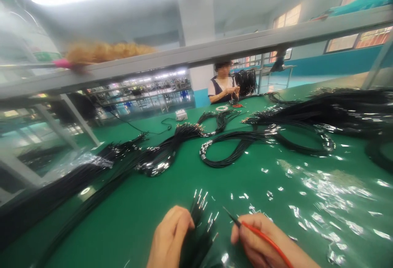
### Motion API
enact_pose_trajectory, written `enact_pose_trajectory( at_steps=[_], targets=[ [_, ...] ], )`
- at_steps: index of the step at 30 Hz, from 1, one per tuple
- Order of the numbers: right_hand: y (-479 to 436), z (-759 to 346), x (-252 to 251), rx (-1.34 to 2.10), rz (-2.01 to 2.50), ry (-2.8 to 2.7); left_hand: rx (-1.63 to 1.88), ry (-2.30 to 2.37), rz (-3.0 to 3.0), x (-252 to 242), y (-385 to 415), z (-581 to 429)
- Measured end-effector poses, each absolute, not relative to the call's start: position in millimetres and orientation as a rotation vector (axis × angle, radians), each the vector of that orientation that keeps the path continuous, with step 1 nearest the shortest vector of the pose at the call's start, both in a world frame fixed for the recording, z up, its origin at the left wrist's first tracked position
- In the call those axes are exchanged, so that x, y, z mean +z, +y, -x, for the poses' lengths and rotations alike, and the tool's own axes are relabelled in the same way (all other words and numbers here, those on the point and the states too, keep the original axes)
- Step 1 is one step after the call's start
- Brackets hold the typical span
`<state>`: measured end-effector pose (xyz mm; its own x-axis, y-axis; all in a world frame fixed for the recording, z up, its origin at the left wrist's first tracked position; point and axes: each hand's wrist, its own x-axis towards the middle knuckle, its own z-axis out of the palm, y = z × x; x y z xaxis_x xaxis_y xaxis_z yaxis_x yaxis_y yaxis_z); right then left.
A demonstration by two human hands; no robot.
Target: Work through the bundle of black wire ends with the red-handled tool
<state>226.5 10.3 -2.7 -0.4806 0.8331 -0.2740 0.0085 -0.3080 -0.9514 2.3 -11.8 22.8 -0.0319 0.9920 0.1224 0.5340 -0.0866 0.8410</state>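
My left hand (172, 235) is closed around a bundle of black cables (196, 247) at the bottom middle. Their light, stripped-looking ends fan out upward beyond my fingers. In my right hand (260, 235), just right of the bundle, is a pair of red tweezers (266, 239) held like a pen. The dark pointed tip is up and to the left, apart from the cable ends. Small shiny silver scraps (334, 206) lie scattered on the green table (147, 206) to the right of my right hand.
Coiled black cables (227, 161) lie mid-table, with a large cable pile (340, 108) at right and long cable bundles (76, 194) at left. A tape roll (86, 192) sits among them. An overhead shelf (172, 55) crosses above. Across the table, a person (222, 88) handles thin wires.
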Motion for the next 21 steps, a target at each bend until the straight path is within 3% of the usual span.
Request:
enact_pose_trajectory(
  at_steps=[10, 16, 21],
  targets=[
    [18, -230, 3, 1.069, 1.473, -1.931, 0.726, 1.787, -2.085, -15, -8, -21],
    [20, -223, 3, 1.026, 1.444, -2.202, 0.651, 1.883, -2.305, -18, -5, -28],
    [17, -220, -4, 1.048, 1.384, -2.2, 0.849, 1.68, -1.932, 4, -8, -20]
  ],
)
